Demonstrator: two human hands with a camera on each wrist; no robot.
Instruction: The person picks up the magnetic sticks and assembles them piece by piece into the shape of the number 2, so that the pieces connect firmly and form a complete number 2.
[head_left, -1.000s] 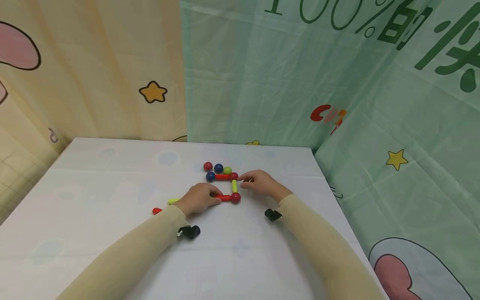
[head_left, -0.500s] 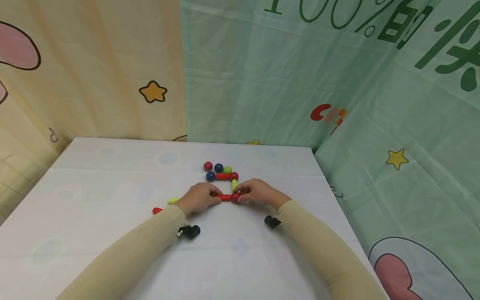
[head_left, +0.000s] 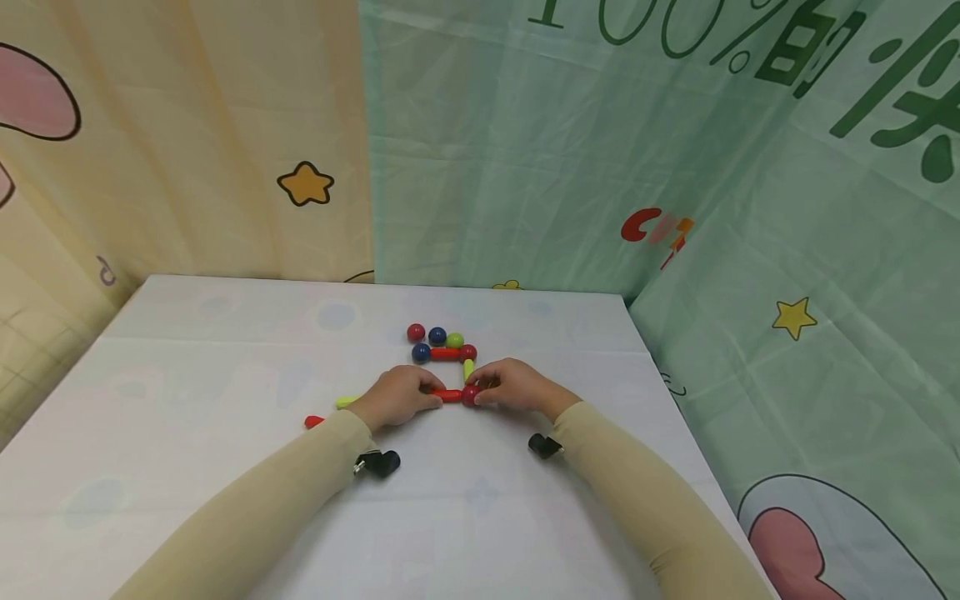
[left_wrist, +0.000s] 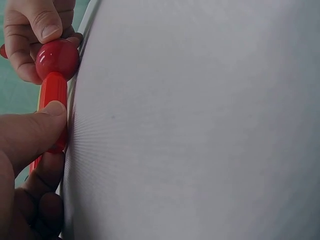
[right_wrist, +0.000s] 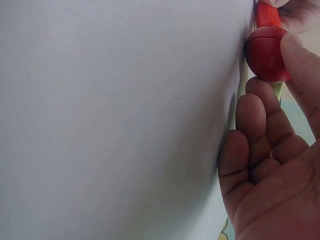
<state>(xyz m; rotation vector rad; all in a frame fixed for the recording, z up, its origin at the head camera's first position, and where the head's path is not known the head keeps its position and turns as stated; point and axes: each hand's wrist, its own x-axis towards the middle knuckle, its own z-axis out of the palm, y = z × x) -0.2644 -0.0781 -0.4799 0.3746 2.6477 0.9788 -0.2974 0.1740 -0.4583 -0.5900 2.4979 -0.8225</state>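
Note:
My left hand [head_left: 397, 395] pinches a red rod [left_wrist: 53, 92] between thumb and fingers, low at the table. The rod's far end meets a red ball [left_wrist: 57, 59]. Around that ball my right hand [head_left: 517, 386] curls, its thumb on one side and fingers on the other, as the right wrist view shows. From the ball a yellow-green rod [head_left: 468, 369] runs back to a second red ball [head_left: 468, 352]. Another red rod [head_left: 446, 354] joins that one to a blue ball [head_left: 422, 352]. The left hand covers the near end of its rod.
Behind the linked pieces lie a loose red ball [head_left: 416, 332], a blue ball [head_left: 437, 336] and a green ball [head_left: 454, 340]. Left of the left wrist, a yellow-green rod [head_left: 347, 402] and a red piece [head_left: 314, 422] lie on the white table [head_left: 225, 358].
My right hand has come from beside the yellow-green rod, toward me, and now grips the near red ball. The left hand has stayed on its red rod.

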